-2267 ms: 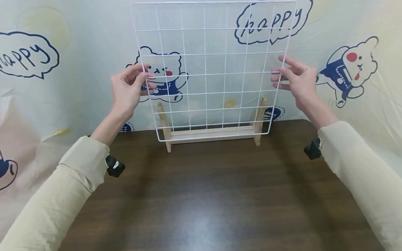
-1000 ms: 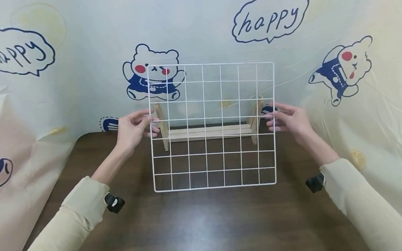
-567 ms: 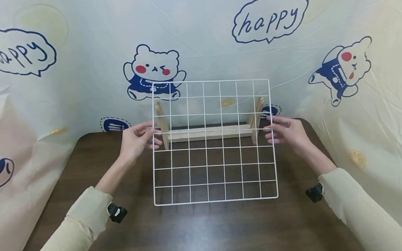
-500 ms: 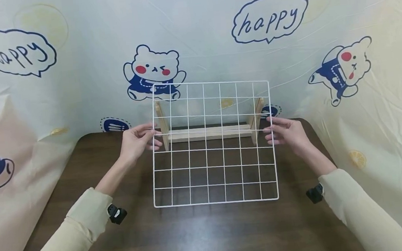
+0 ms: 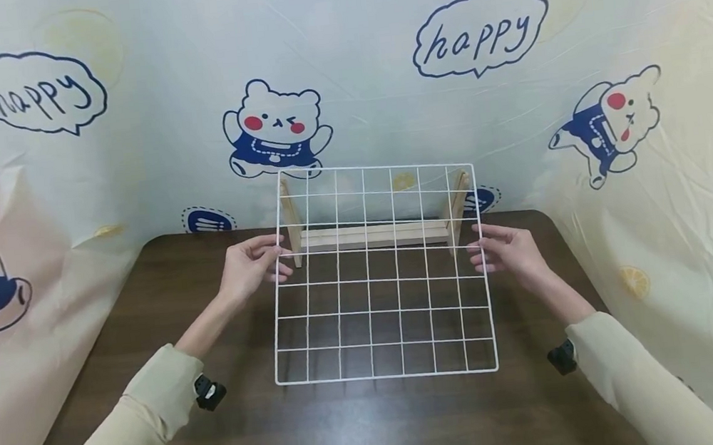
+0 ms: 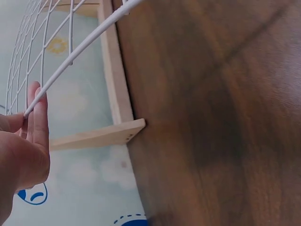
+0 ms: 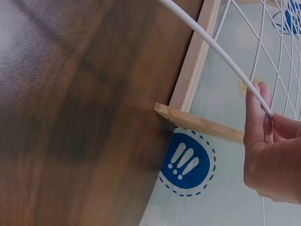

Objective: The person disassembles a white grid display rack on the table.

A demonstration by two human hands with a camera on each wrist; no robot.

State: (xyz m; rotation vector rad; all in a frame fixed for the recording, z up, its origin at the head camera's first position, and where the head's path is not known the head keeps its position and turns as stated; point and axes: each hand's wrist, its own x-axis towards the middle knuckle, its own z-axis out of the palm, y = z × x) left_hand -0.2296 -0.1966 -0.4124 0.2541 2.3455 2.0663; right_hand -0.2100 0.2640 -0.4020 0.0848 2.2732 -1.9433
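Observation:
A white wire grid panel (image 5: 367, 279) is held up by both hands over the table, its lower edge nearer the camera and its top leaning back. My left hand (image 5: 250, 267) pinches the left side wire between thumb and fingers; the left wrist view shows that hand (image 6: 23, 150) at the frame's edge wire. On the opposite side wire, my right hand (image 5: 509, 251) has the same pinch, with its fingers (image 7: 254, 115) behind the wire. Behind the panel stands a wooden stand (image 5: 373, 235) with two upright side pieces and a crossbar, partly seen through the grid.
The dark brown wooden table (image 5: 376, 428) spreads in front. A pale printed cloth (image 5: 372, 49) with bears and "happy" bubbles hangs behind and along both sides, close to the table's edges. Each wrist carries a small black camera (image 5: 209, 392).
Both hands have brought the grid panel down from in front of the cloth to low over the table. Its top has tipped further back, and both hands keep their pinch.

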